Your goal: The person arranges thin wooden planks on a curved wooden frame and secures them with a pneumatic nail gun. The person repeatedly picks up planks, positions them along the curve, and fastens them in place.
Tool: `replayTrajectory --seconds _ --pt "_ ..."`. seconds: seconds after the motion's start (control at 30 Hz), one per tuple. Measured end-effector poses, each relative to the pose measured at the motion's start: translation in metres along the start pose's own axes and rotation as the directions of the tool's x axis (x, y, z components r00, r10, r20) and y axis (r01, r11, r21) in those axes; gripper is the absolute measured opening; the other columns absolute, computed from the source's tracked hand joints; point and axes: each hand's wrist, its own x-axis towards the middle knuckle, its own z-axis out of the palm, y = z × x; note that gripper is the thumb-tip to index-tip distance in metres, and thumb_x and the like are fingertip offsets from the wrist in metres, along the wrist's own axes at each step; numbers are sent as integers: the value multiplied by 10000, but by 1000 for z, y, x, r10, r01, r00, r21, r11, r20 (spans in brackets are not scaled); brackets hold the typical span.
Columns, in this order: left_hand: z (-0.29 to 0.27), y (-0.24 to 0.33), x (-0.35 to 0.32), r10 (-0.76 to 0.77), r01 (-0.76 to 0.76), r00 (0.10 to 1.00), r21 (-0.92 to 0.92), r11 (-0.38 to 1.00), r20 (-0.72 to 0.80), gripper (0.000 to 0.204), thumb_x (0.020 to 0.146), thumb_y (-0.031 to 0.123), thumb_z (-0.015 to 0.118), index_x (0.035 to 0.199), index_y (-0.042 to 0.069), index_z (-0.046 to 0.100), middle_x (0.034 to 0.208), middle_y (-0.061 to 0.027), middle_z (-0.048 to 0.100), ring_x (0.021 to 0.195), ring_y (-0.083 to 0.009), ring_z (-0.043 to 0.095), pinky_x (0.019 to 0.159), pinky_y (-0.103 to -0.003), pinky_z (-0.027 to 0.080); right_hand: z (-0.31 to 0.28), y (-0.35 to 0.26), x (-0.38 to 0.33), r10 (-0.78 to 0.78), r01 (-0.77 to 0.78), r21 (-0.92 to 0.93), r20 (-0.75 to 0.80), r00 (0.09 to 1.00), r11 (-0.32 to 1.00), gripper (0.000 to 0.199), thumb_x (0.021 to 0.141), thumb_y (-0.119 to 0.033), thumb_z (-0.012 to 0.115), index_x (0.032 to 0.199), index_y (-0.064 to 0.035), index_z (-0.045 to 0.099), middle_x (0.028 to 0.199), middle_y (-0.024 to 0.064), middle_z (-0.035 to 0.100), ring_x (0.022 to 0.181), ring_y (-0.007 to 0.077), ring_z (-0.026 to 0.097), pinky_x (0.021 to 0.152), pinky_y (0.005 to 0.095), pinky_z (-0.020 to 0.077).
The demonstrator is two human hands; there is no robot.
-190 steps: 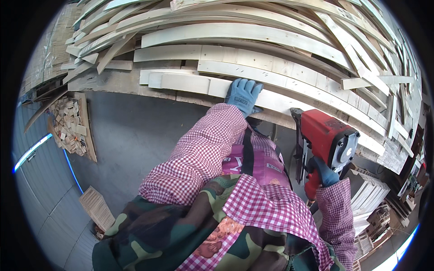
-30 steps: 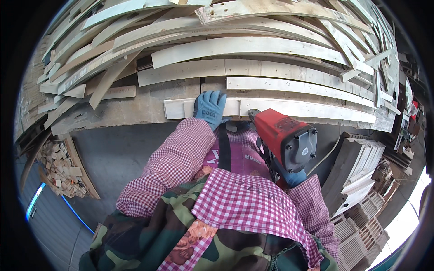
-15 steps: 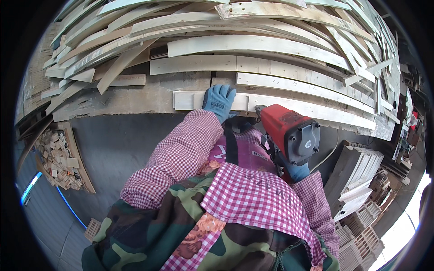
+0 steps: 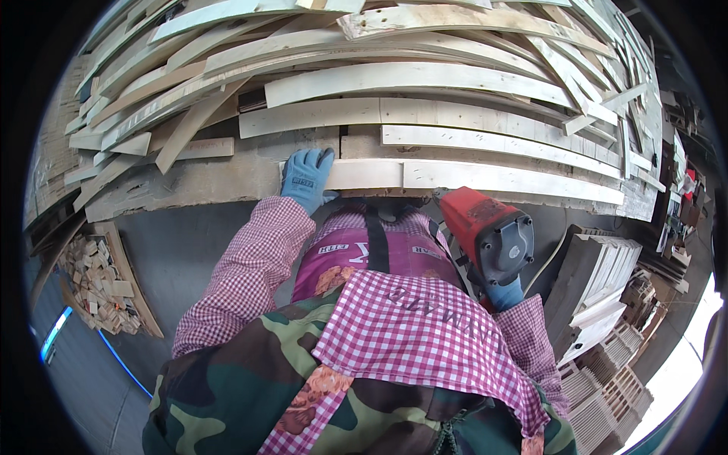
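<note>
1. Both hands are gloved in blue. The left hand (image 4: 307, 178) is laid flat, fingers spread, on the near end of a pale wooden slat (image 4: 455, 176); it presses down rather than closing around it.
2. The right hand (image 4: 506, 292) is clenched around the grip of a red power tool (image 4: 485, 231), whose nose is pointed forward at the slat's near edge. Whether the nose touches the wood cannot be told.
3. The slat lies straight ahead of the hands, at the front edge of the stack, with its long axis running from left to right across the body. Its left end is under the left hand, and the rest stretches away to the right, past the tool.
4. The left hand is the nearer one, being already on the wood; the right hand is held back behind the tool body, just short of the slat.
5. Beyond the hands, a broad pile of slats (image 4: 425, 76) is heaped in overlapping layers.
6. To the left of the left arm, well apart, a tray of small wood offcuts (image 4: 98, 284) is seen on the grey floor (image 4: 182, 250).
7. To the right of the right hand, stacked white slatted frames (image 4: 607, 303) are seen.
</note>
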Motion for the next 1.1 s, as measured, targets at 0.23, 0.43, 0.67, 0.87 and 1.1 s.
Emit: replayTrajectory --seconds 0.23,0.43,0.67,0.87,1.1 --pt "21 -17 -8 63 -70 983 -36 997 -174 975 490 305 845 1335 92 408 1151 -128 469 1071 -324 444 947 -436 357 -8 9 -35 271 -264 120 -43 962 957 402 859 -339 552 1203 -132 547 1153 70 601 1071 206 557 930 330 433" --pt "14 -10 -2 50 -52 995 -15 999 -81 1096 526 320 839 1435 95 269 1137 -140 464 1068 -328 441 945 -445 345 -14 46 -58 319 -313 71 -95 943 947 456 812 -392 627 1202 -166 562 1178 24 617 1131 180 544 974 315 407" --pt "1 15 2 -110 110 993 25 994 29 1170 503 356 853 1448 72 223 1328 -186 375 1216 -375 359 1051 -474 272 -50 124 -72 488 -482 265 44 871 835 512 827 -435 622 1242 -150 531 1244 11 581 1201 188 486 1037 327 338" --pt "-42 141 44 -15 12 948 -12 1000 -318 1097 590 453 789 1447 52 233 1451 -195 268 1317 -391 270 1091 -489 218 -58 224 -91 537 -252 815 -84 839 521 422 776 -305 702 1141 -120 598 1096 39 652 1024 166 602 905 313 469" --pt "-96 427 249 621 -586 735 207 783 -270 747 733 290 704 1367 64 380 1402 -176 346 1290 -360 327 1090 -527 221 -35 348 -157 735 -68 944 295 611 -323 323 853 -329 526 1073 -121 640 1025 63 676 952 221 637 847 390 507"
